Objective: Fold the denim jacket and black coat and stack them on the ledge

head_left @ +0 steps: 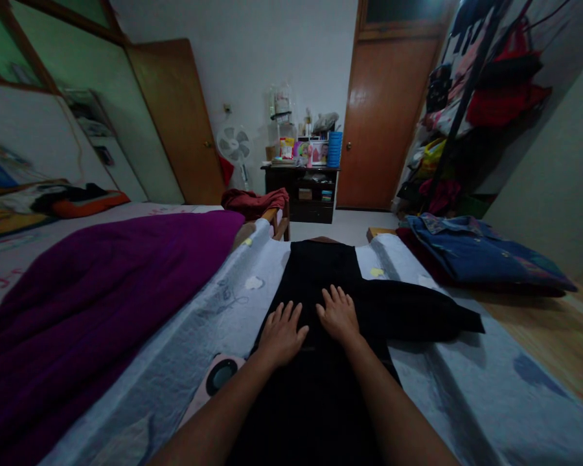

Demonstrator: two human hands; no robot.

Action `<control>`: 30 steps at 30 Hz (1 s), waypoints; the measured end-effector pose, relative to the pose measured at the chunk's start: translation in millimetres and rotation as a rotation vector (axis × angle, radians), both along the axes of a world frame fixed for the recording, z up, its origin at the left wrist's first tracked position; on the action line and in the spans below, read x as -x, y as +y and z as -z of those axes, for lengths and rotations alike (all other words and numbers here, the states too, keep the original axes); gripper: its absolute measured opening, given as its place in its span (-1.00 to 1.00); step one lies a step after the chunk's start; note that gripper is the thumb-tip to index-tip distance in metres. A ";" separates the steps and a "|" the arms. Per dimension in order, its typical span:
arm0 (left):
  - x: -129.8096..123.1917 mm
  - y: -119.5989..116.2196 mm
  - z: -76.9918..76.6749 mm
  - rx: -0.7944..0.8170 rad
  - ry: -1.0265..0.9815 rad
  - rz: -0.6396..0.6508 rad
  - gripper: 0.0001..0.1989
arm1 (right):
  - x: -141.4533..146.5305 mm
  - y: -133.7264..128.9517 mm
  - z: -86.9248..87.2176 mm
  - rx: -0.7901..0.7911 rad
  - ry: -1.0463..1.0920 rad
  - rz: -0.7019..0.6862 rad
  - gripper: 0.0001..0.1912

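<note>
Left hand, right hand, both grips spread flat, on black garment

The left hand, right hand and both forearms are bare.

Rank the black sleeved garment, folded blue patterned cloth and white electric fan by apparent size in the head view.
Largest to smallest:
Black sleeved garment
Folded blue patterned cloth
White electric fan
</note>
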State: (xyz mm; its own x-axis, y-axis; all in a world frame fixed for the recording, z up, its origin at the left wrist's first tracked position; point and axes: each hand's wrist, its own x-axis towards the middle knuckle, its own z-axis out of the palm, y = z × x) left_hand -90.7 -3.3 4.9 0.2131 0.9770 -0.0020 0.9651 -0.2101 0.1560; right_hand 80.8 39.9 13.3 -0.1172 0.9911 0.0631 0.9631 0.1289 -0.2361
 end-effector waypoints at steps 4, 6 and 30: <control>9.1 33.4 2.4 0.086 -0.092 0.106 -0.34 | -0.9 0.8 3.3 -0.032 0.012 -0.014 -0.39; 12.2 56.3 3.3 0.091 -0.113 0.142 -0.35 | -1.6 1.3 4.9 -0.040 0.015 -0.016 -0.39; 29.2 286.8 -16.5 -0.172 -0.249 0.051 -0.42 | -3.9 2.6 4.0 -0.025 0.066 -0.019 -0.40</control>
